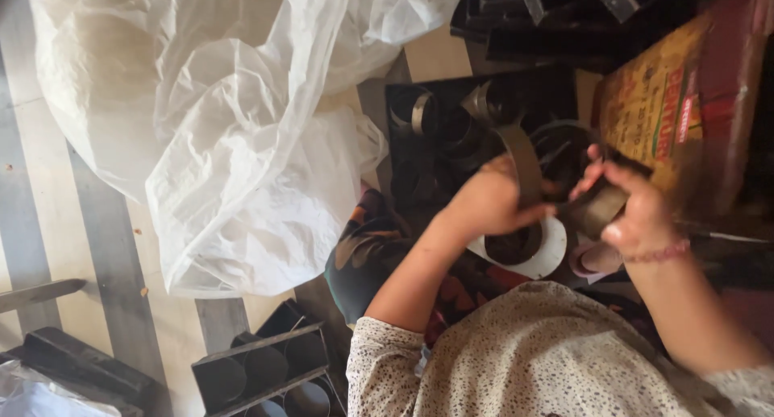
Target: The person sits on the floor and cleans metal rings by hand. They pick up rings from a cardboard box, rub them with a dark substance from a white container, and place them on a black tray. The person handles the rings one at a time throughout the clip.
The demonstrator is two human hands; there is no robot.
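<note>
Left hand (488, 203) clenched on a curved metal strip (524, 163), over a white bowl (548, 260) of dark material. Right hand (637, 211) grips a small dark cylindrical cup (601, 207), just beside the strip. Black tray (427, 143) of ring moulds beyond; white plastic sheet (234, 127) on floor.

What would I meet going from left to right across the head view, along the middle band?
White plastic sheet → left hand → curved metal strip → right hand with a dark cylindrical piece in its grip → yellow and red printed bag.
</note>
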